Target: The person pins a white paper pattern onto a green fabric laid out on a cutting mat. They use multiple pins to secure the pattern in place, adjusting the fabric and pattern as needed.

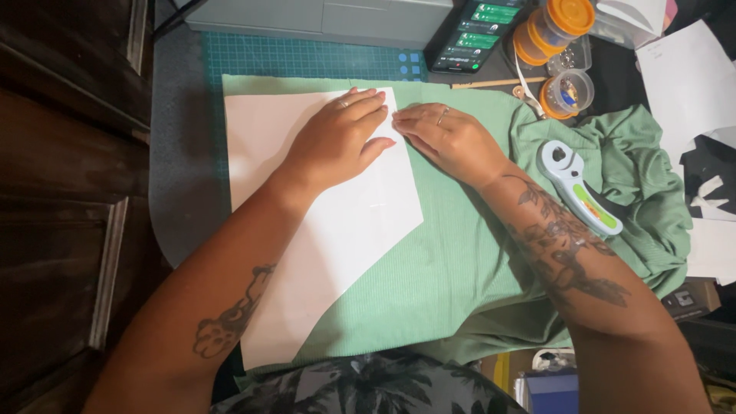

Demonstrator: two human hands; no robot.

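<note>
One head-worn view looks steeply down, close over the table, facing 12 o'clock; the far edge is probably cropped.

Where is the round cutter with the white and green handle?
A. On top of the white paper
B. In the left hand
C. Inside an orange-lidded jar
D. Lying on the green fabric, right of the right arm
D: the rotary cutter lies on the green fabric, to the right of the right forearm, with no hand on it; the left hand presses flat on the white paper pattern and the right hand rests at its edge.
</note>
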